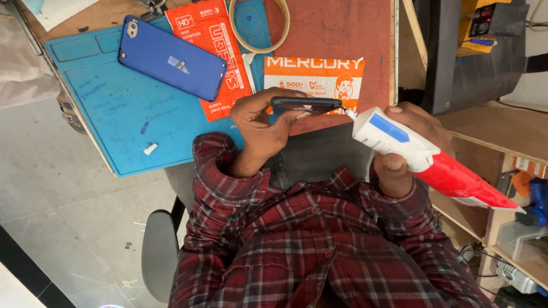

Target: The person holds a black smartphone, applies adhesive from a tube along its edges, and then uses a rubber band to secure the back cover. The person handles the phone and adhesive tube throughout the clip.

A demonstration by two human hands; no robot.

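My left hand (260, 128) grips a dark phone (305, 105) edge-on, held level above my lap at the table's edge. My right hand (419, 121) is wrapped around a white and red glue tube (399, 140) with a blue label. The tube's thin nozzle touches the right end of the phone. Both arms are in red plaid sleeves.
A blue work mat (108, 108) on the wooden table carries a blue phone back cover (171, 58), a small white cap (150, 149), two orange packets (208, 54) (314, 77) and a tape ring (260, 27). Wooden shelves with tools (514, 228) stand at the right. A grey chair (157, 251) is below.
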